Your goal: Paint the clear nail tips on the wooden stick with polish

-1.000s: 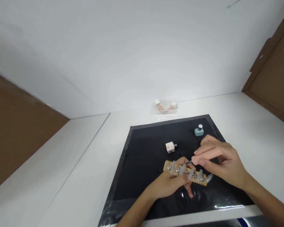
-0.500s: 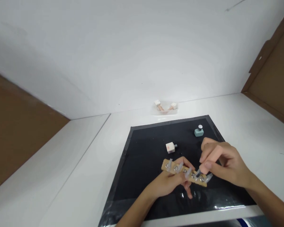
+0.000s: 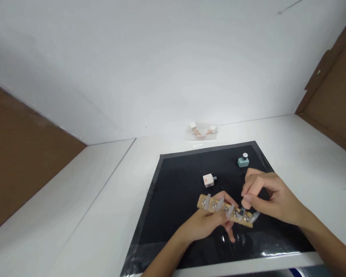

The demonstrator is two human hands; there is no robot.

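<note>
White wall point(image 3: 161, 69) fills the back, brown panel point(image 3: 31, 161) on the far left, then bare white table point(image 3: 98, 215), and we're onto the black mat point(image 3: 175, 184)! Left hand point(image 3: 202, 227) comes in low, thumb and fingers clamped on a wooden strip point(image 3: 222, 208), held tilted above the mat's near half, a row of metal studs and clear tips along it. Behind the mat, a clear tray point(image 3: 203, 137) holds two white-ended pieces; nearer, a small white bottle point(image 3: 208, 180) lies on its side. Off to the right sits a teal bottle point(image 3: 243, 162), and just in front, right hand point(image 3: 266, 194) pinches a pink-handled brush point(image 3: 252, 194), dark end down at the strip's fourth tip, contact too small to judge!
</note>
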